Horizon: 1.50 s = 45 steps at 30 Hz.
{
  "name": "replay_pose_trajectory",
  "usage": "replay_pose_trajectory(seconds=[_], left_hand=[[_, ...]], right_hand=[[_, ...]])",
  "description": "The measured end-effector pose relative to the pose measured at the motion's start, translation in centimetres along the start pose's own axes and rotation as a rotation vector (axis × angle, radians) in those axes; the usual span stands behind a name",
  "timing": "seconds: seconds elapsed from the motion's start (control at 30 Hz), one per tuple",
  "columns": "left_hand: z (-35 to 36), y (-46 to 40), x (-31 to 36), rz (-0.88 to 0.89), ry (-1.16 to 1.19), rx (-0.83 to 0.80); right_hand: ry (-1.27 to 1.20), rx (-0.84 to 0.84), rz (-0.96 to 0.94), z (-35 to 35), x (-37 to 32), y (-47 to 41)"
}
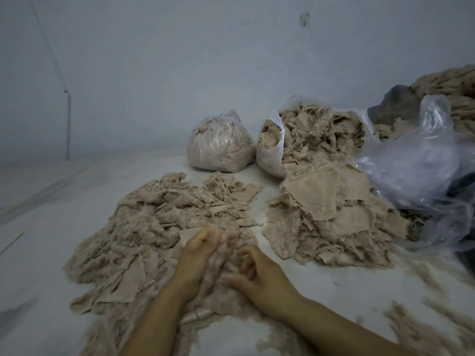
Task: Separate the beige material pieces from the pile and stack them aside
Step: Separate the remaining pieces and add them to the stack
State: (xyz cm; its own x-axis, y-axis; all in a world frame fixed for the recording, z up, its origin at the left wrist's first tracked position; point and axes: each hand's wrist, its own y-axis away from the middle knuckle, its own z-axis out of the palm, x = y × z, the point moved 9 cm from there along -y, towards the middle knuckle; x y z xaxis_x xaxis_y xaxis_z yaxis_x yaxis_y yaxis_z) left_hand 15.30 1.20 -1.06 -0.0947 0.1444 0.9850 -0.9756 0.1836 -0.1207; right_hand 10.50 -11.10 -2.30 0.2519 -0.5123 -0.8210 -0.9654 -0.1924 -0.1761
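Both hands are in the near edge of the fluffy beige pile: the left hand curls its fingers round a blurred tuft of beige material, and the right hand, fingers bent at that same tuft, looks to be pinching it, though blur makes that hard to confirm. The tuft runs roughly six to twelve o'clock between them. The flat-piece stack lies at about two o'clock from the grip, so I judge the right hand nearer for the carry across the white floor.
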Motion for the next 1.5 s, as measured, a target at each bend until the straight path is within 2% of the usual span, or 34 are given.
replay_pose_trajectory(seconds=[0.07,0.13,0.23,0.3,0.37,0.43,0.47,0.53,0.6,0.67,0.73,0.83,0.87,1.03,1.13,1.2,1.27,1.37,1.43,1.5], left_hand=[[1.8,0.6,0.2,0.007,-0.087,-0.182],[2.7,1.2,0.8,0.032,-0.102,-0.264],[0.2,0.8,2.1,0.093,0.003,-0.133],[-1.6,0.6,3.3,0.164,-0.164,-0.037],[-1.1,0.5,3.2,0.172,-0.342,-0.079],[1.0,0.7,1.6,0.096,-0.422,-0.2],[2.0,0.9,1.0,0.078,-0.456,-0.238],[3.3,1.1,0.5,0.109,-0.51,-0.248],[3.5,1.1,0.8,0.146,-0.487,-0.222],[2.7,0.9,1.3,0.152,-0.413,-0.15],[2.1,0.7,1.8,0.189,-0.395,-0.108],[1.6,0.6,2.3,0.242,-0.395,-0.076],[1.4,0.5,2.3,0.251,-0.402,-0.061],[0.4,-0.2,2.5,0.288,-0.477,0.007],[-2.8,-0.4,2.9,0.271,-0.514,0.194],[-4.8,0.0,3.0,0.256,-0.486,0.287],[-4.0,0.3,2.9,0.209,-0.426,0.226],[0.4,0.8,1.6,0.084,-0.331,-0.036],[2.6,1.3,0.8,0.054,-0.349,-0.121],[3.0,1.5,0.2,0.033,-0.329,-0.104]], right_hand=[[-0.209,0.069,0.043,0.0,-0.3,-0.4],[-0.446,0.142,0.114,-0.4,0.1,-0.9],[-0.774,0.17,0.244,-1.0,1.4,-0.9],[-0.856,0.137,0.276,-1.4,1.7,-0.9],[-0.945,0.116,0.283,-1.7,1.8,-1.0],[-1.053,0.09,0.278,-1.5,1.3,-1.0],[-1.062,0.075,0.261,-1.3,0.9,-1.0],[-0.919,0.121,0.227,-1.7,0.7,-0.9],[-0.769,0.194,0.192,-2.3,0.6,-0.8],[-0.763,0.229,0.212,-2.6,0.9,-0.6],[-0.777,0.15,0.24,-1.9,0.9,-0.4],[-0.77,-0.057,0.278,-0.2,0.2,-0.1],[-0.748,-0.062,0.265,-0.2,0.1,-0.2],[-0.724,0.21,0.198,-2.4,-0.2,-0.8],[-0.832,0.367,0.243,-3.9,1.2,-0.3],[-0.884,0.349,0.265,-4.7,1.7,-0.3],[-0.895,0.263,0.285,-4.4,1.6,-0.4],[-0.969,0.18,0.279,-2.9,0.8,-0.5],[-0.938,0.184,0.272,-2.4,0.5,-0.6],[-0.848,0.285,0.271,-2.9,0.6,-0.7]])
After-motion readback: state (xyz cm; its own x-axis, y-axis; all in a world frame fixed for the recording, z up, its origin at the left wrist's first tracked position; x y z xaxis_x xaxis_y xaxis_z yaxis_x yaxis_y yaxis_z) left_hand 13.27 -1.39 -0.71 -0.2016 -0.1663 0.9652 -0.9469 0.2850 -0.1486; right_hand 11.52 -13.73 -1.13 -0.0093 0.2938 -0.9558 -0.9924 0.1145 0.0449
